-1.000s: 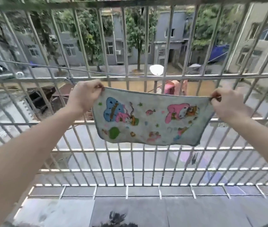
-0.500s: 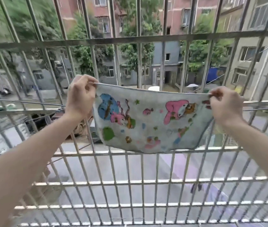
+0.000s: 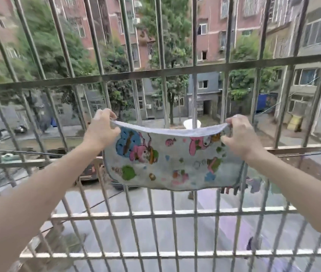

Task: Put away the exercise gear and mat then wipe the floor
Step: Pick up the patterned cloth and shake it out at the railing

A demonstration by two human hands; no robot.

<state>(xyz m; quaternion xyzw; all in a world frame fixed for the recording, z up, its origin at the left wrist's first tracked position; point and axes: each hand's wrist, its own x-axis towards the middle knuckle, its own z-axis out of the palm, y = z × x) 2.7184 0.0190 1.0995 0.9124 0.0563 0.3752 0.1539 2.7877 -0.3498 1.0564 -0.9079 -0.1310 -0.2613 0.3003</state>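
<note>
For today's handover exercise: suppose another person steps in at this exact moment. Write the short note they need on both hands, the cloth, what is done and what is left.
Left hand: pinches the cloth's upper left corner.
Right hand: pinches the upper right corner.
Cloth: patterned, held up spread between both hands in front of the window bars, its top edge sagging a little; not hung on anything.
Done: cannot tell from this view; no exercise gear, mat or floor is visible.
Left: probably drape the cloth over a bar, if it is being hung to dry; check the room for the rest.
</note>
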